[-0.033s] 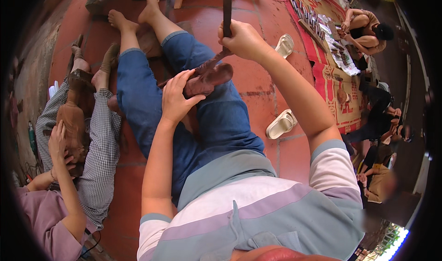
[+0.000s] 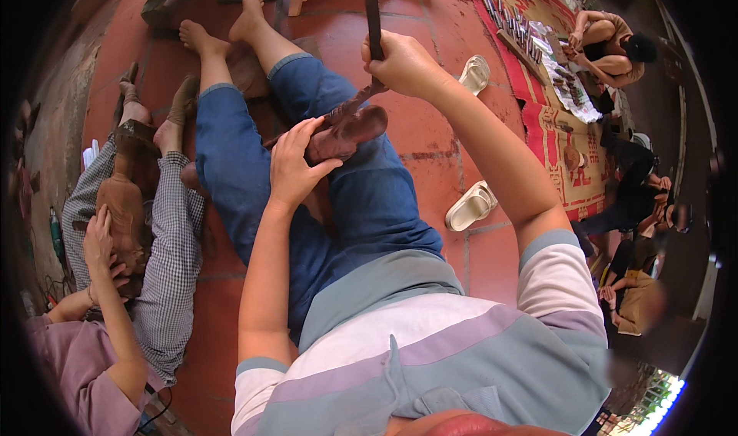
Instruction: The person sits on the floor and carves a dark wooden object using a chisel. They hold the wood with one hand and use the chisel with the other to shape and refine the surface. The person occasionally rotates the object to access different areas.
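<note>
Reddish-brown and smoothly rounded, the carved piece [image 2: 350, 134] lies in the lap, over the inner right thigh of the blue jeans [image 2: 377, 198]; it looks like wood, and the left hand [image 2: 294, 155] has it by the near-left end, fingers laid over the far side, thumb stretched well apart along the near one, a wide clasp; what the palm covers, I cannot tell from up here; over to the right hand [image 2: 400, 61], raised beyond the piece, fingers curled tight round a dark strip [image 2: 372, 13]; one length climbs out past the top of the view, and a twisted length slants from below the fist down to the piece, touching or just behind it, too close to call; the step in hand, as I judge it, is bracing the work while the strip is held taut at it; the next move calls for a steady left clasp and a firm right fist; alongside, a co-worker's hand [image 2: 98, 240] rests on another brown carving [image 2: 123, 198].
</note>
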The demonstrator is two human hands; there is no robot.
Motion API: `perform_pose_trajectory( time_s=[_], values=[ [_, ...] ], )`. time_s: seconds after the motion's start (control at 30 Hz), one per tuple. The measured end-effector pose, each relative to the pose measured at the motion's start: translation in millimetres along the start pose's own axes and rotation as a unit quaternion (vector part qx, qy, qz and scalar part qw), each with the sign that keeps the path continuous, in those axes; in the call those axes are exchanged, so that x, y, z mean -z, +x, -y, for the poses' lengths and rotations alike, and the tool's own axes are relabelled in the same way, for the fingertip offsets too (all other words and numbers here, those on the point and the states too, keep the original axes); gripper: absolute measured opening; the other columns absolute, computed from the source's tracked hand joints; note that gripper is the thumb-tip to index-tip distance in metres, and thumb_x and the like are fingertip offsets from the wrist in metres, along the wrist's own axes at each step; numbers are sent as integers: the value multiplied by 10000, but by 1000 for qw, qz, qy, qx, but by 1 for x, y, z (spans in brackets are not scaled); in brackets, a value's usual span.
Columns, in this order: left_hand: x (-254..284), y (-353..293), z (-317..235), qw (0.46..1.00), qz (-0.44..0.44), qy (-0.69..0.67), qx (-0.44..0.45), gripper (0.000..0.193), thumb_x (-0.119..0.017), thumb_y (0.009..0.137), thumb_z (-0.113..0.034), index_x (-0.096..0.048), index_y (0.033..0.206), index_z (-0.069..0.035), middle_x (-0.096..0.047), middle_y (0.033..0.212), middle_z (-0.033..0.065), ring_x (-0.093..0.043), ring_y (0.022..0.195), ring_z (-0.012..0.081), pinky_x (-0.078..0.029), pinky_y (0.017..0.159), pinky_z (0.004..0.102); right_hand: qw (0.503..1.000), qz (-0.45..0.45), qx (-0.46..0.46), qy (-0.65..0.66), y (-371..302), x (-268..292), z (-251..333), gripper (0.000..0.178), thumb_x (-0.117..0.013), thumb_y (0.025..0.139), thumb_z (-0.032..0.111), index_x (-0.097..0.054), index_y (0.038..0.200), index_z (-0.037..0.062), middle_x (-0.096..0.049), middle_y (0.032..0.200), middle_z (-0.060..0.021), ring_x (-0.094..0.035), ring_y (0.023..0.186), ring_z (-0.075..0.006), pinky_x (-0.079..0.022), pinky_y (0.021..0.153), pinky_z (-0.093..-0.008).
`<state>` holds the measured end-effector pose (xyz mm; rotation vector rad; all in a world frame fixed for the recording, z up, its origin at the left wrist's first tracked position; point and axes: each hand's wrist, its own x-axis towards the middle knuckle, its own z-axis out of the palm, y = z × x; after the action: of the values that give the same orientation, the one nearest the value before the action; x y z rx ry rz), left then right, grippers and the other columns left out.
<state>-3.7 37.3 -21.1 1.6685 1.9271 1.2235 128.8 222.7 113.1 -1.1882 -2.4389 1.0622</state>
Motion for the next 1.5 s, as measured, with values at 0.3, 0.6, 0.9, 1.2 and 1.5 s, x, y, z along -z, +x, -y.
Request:
perform_pose_trajectory(
  time_s=[0.3,0.6,0.9,1.2,1.5],
  values=[
    [1,-1,-1,1000,2,12,2,763,-843,602,-246,-548,1292,-109,-579,1285,78,-536,1183,286,-395,1015,388,991,-79,48,95,-3,-1,-23,82,-624,842,40,-543,849,34,-601,744,-32,-639,701,-116,-538,616,-280],
    [-3,-3,4,1000,-3,5,-2,771,-854,580,-244,-557,1285,-143,-579,1278,56,-532,1177,277,-399,999,398,978,-127,88,137,-38,-21,-34,136,-689,834,79,-562,848,32,-613,763,-34,-607,728,-104,-499,695,-266],
    [-2,-2,2,1000,7,17,-3,757,-850,604,-210,-544,1285,-87,-573,1297,69,-525,1191,278,-398,1012,385,975,-122,94,161,-27,-20,-40,122,-661,841,37,-541,858,26,-608,766,-40,-630,742,-125,-509,698,-296],
    [-2,-1,0,1000,4,9,-12,760,-849,605,-232,-543,1286,-94,-573,1297,64,-526,1192,280,-395,1016,388,980,-146,104,87,-38,-19,-24,90,-642,837,25,-553,843,33,-622,761,-47,-628,738,-139,-509,713,-281],
    [-2,-3,-1,1000,-2,5,-6,757,-843,606,-246,-547,1287,-104,-578,1288,73,-531,1191,279,-397,1015,387,975,-120,56,181,-29,-17,-27,83,-647,843,27,-564,841,24,-627,770,-27,-631,751,-106,-516,703,-269]
  ],
)
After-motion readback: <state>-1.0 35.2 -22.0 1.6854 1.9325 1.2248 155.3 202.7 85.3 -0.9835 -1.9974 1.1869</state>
